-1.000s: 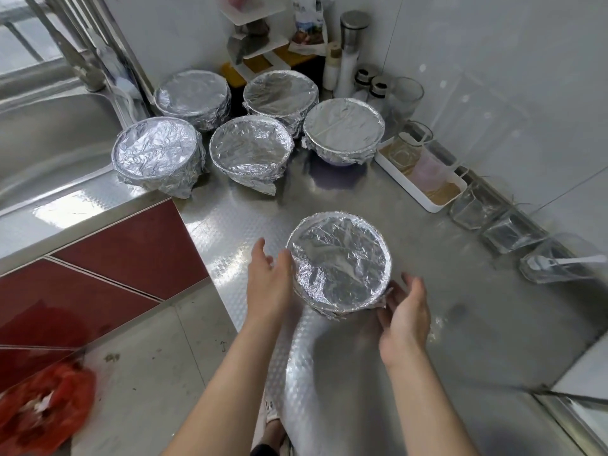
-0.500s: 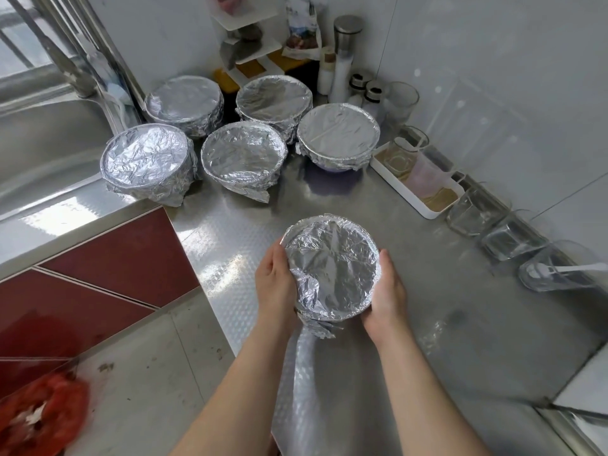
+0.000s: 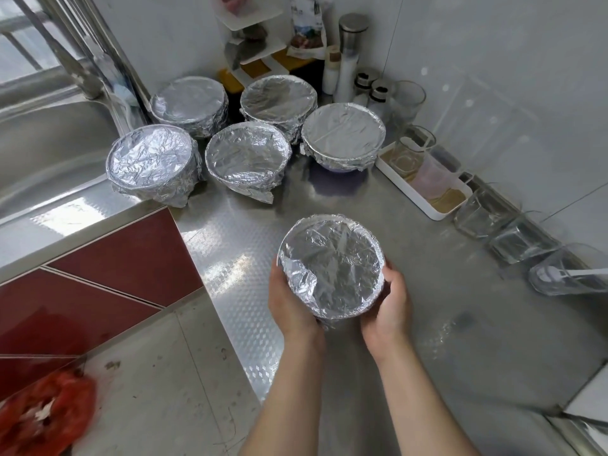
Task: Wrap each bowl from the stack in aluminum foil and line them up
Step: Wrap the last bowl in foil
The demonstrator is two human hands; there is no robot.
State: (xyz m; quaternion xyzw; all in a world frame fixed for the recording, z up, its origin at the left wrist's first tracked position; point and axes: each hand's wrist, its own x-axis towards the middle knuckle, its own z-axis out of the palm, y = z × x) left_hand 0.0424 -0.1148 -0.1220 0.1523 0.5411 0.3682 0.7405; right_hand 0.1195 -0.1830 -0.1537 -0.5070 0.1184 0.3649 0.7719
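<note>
Forearms in from the lower edge, angled up toward the middle. Left hand [image 3: 292, 301] cupped against the near-left side of the foil-wrapped bowl [image 3: 332, 268], right hand [image 3: 388, 307] curled round its near-right side. Grip clamped on the bowl from both sides, fingertips mostly hidden beneath it. Bowl between the palms, foil top tilted slightly toward the camera; lifted or resting on the worktop [image 3: 444, 324], cannot tell. Farther back, five wrapped bowls [image 3: 248, 156] grouped in two rows, beside the sink [image 3: 42, 153] at left. Steel worktop, embossed along its near-left edge. White tray [image 3: 427, 205] and glass containers [image 3: 477, 215] along the tiled wall [image 3: 493, 60] at right. Red cabinet front [image 3: 115, 258] and grey floor [image 3: 164, 373] below left.
</note>
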